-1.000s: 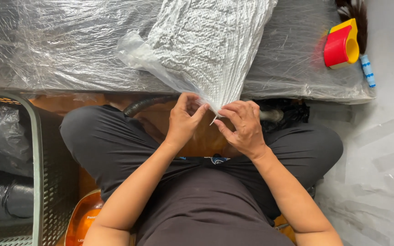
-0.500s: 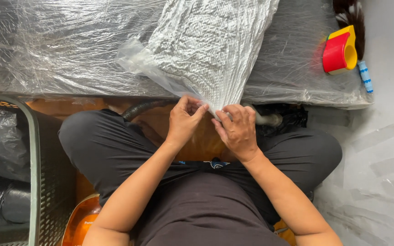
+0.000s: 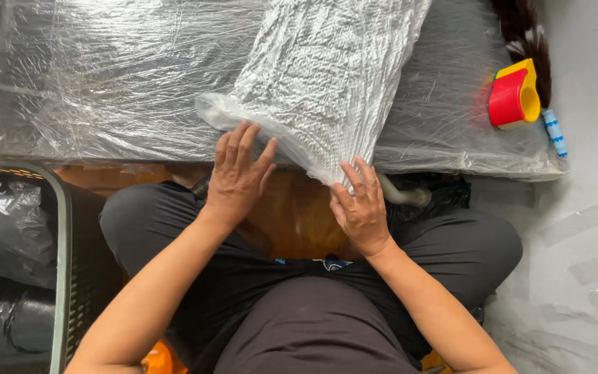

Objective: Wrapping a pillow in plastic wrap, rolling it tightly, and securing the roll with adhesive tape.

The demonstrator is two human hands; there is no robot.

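Left hand (image 3: 238, 176) open with fingers spread, palm flat on the near edge of a clear plastic bag of white knitted fabric (image 3: 323, 76), right hand (image 3: 360, 208) just beside it, fingers loosely bent, touching the bag's lower corner, the bag extending away from both hands over a plastic-covered table (image 3: 105, 83), red and yellow tape dispenser (image 3: 513, 95) well to the right
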